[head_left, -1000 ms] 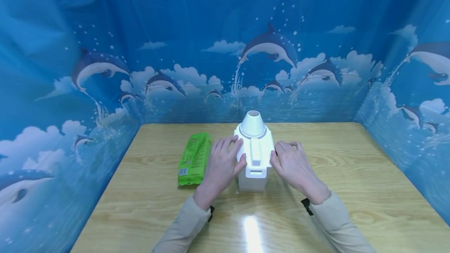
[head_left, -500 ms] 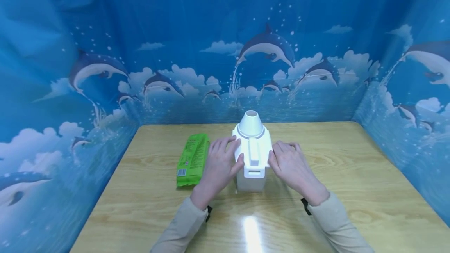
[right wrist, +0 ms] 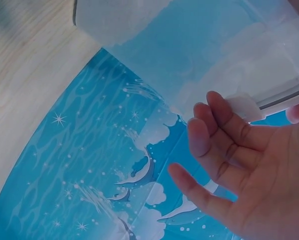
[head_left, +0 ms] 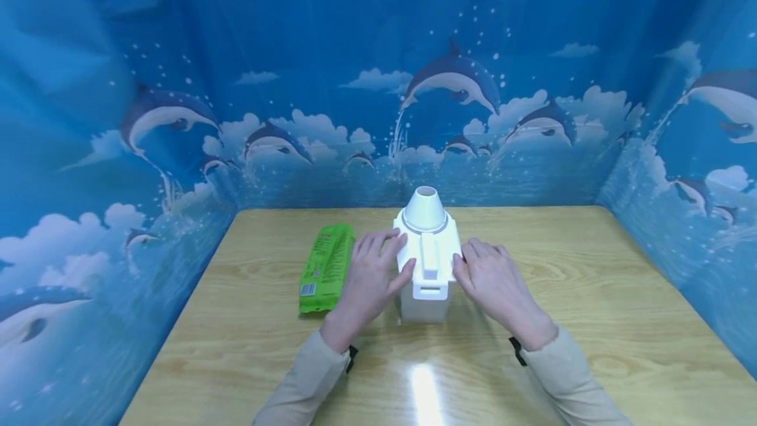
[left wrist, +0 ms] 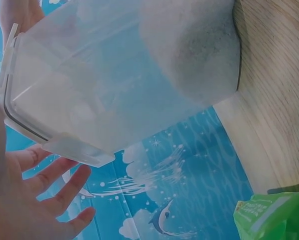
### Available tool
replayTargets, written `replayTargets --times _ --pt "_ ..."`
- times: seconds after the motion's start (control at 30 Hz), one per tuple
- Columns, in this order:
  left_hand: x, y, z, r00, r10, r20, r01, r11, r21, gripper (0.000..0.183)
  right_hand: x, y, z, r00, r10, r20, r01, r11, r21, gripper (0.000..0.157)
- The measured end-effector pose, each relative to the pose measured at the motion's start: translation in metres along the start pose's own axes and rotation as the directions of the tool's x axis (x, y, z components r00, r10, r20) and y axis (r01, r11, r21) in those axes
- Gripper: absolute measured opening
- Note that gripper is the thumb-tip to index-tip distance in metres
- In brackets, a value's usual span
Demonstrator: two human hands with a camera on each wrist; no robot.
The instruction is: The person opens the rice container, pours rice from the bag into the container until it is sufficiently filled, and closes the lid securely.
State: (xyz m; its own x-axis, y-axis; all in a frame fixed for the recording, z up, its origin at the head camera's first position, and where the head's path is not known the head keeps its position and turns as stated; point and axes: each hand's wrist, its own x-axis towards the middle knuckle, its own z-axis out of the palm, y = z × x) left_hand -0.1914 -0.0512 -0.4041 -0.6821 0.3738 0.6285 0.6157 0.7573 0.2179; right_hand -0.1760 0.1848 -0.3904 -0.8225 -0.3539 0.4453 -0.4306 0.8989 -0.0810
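A tall storage container with a white lid and a cone-shaped top stands upright on the table. Its translucent body has a pale heap inside near the bottom. My left hand grips the lid's left edge, thumb on the rim and spread fingers at the side latch. On the opposite side my right hand holds the lid's edge, its bent fingers against the right latch. Both latches hang down along the sides.
Left of the container lies a green packet with printed text, close to my left hand. The wooden table extends to both sides. A blue dolphin-print curtain encloses the back and sides.
Both hands stay at the lid's edges. The right hand's fingers have dipped slightly. The container and green packet keep their places; the view shifts a little with the head.
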Motion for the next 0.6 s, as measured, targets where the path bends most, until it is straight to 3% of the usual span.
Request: replayTargets --times 0.27,0.6 --pt "-0.0002 -0.0029 -0.0016 1.0 -0.011 0.01 0.011 1.0 -0.016 0.038 -0.0033 -0.0051 -0.0036 0.999 0.033 -0.03 -0.034 0.999 -0.034 0.033" --pt "0.0012 -0.008 0.0005 0.997 -0.064 -0.044 0.056 0.986 -0.16 0.026 -0.0099 -0.0103 -0.007 0.976 -0.014 -0.219 0.002 0.998 -0.056 0.05"
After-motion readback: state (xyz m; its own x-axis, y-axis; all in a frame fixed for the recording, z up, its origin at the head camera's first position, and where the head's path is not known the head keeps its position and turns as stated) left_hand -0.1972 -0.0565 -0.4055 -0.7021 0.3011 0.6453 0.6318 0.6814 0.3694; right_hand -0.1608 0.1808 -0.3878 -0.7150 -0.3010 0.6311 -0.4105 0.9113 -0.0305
